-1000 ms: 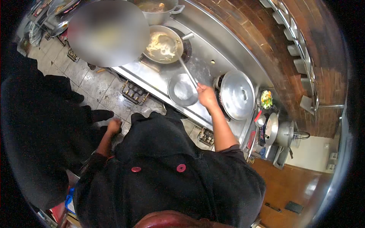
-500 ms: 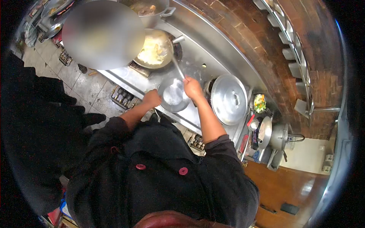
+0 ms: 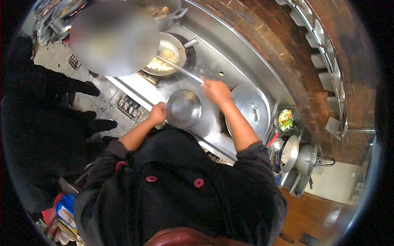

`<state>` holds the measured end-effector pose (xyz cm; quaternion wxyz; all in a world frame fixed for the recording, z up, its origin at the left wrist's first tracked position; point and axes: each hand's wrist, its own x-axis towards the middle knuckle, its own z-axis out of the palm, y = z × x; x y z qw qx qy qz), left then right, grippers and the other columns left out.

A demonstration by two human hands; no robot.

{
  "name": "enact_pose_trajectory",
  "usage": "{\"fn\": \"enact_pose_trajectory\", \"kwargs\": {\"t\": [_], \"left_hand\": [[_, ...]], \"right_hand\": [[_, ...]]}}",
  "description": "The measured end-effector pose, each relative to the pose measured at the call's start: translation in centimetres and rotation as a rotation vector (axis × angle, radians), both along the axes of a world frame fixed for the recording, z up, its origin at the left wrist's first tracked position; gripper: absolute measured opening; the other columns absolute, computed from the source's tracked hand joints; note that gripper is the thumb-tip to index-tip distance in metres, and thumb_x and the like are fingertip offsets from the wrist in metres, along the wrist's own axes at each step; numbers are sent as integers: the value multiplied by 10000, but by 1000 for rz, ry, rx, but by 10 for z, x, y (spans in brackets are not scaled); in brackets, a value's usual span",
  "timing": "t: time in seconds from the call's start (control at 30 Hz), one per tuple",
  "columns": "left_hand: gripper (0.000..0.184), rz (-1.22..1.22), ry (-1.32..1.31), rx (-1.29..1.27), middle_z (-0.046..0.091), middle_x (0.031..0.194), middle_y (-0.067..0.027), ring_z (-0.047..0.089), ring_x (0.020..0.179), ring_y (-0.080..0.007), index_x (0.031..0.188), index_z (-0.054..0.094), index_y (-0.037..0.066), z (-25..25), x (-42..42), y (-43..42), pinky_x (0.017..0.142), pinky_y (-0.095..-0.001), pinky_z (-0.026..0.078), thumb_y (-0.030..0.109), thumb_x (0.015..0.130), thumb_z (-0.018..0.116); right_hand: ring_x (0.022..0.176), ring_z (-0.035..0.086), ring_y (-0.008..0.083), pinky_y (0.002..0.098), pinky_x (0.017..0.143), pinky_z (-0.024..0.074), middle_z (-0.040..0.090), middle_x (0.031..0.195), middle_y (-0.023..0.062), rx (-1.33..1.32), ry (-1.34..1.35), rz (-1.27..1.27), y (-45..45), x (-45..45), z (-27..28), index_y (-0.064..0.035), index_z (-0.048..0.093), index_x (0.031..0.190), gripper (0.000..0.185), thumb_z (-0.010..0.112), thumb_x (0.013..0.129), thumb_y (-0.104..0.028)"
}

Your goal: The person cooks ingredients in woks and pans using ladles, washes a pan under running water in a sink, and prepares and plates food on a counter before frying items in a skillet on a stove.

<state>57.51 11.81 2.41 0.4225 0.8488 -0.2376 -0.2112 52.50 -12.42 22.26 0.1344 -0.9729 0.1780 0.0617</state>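
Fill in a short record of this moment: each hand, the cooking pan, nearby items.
left hand: grips the rim of a metal bowl
right hand: grips a long-handled utensil, its far end in the pan
pan contents: pale food
nearby: large round lid, cut vegetables

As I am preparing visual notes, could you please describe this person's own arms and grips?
The left grip and right grip are bare hands, no gloves showing. The forearms are bare too, below dark sleeves ending near the elbows; a small reddish patch shows at the left sleeve.
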Motion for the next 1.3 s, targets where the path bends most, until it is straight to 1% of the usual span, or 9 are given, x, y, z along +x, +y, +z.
{"fn": "enact_pose_trajectory", "kwargs": {"t": [0.17,0.43,0.6,0.67,0.77,1.03,1.1,1.2,1.3], "left_hand": [[111,254,111,-217,552,668,-57,528,591,-138,892,544,35,10,-8,97,546,-297,435,112,815,526],[28,611,193,-310,491,651,17,432,522,-61,868,499,49,78,44,173,465,-219,357,75,866,487],[43,590,-14,-428,488,639,21,425,521,-45,842,479,47,107,114,183,463,-214,344,79,870,481],[73,586,-8,-441,491,626,15,443,533,-68,829,494,28,118,141,177,481,-240,371,95,856,501],[123,436,-567,-283,489,587,-34,476,541,-124,788,506,9,140,179,152,505,-302,404,124,823,536],[115,75,-1004,-14,558,709,-147,566,650,-326,741,526,55,167,266,12,567,-426,455,160,716,567],[105,-35,-1051,3,556,719,-135,575,662,-317,738,525,71,156,275,-22,570,-431,464,164,711,568],[81,-312,-1159,159,544,768,-99,583,699,-286,786,541,100,141,275,-57,581,-409,483,159,731,555],[79,-545,-1238,174,543,795,-106,581,745,-273,802,545,100,112,252,-80,602,-402,485,162,755,532]], "right_hand": [[701,595,326,434,603,466,627,833,124,-361,-84,81,-31,-65,62,-259,609,1090,289,575,803,-268],[739,579,387,450,668,462,600,792,219,-96,61,-123,14,-78,31,-144,600,1096,284,525,837,-230],[609,546,102,256,577,459,660,874,90,666,52,-321,62,-84,-5,-69,546,1173,371,533,858,-265],[791,571,249,317,730,456,619,957,170,541,-13,-317,86,-76,-18,-54,544,1161,349,500,867,-237],[947,566,342,358,832,439,585,1019,214,428,-186,-414,112,-71,-52,-41,542,1150,341,476,872,-226],[974,555,362,375,839,435,579,1026,222,530,-345,-738,167,-78,-78,-38,525,1167,346,479,876,-219],[751,621,298,366,700,483,630,880,185,448,-382,-774,176,-92,-80,-42,526,1173,349,489,883,-232],[428,447,88,265,397,397,525,623,30,935,-393,-1131,187,-100,-56,-76,508,1213,355,484,900,-242],[449,473,109,270,400,402,544,643,37,1282,-518,-1206,189,-123,-82,-76,496,1223,362,482,903,-244]]}}
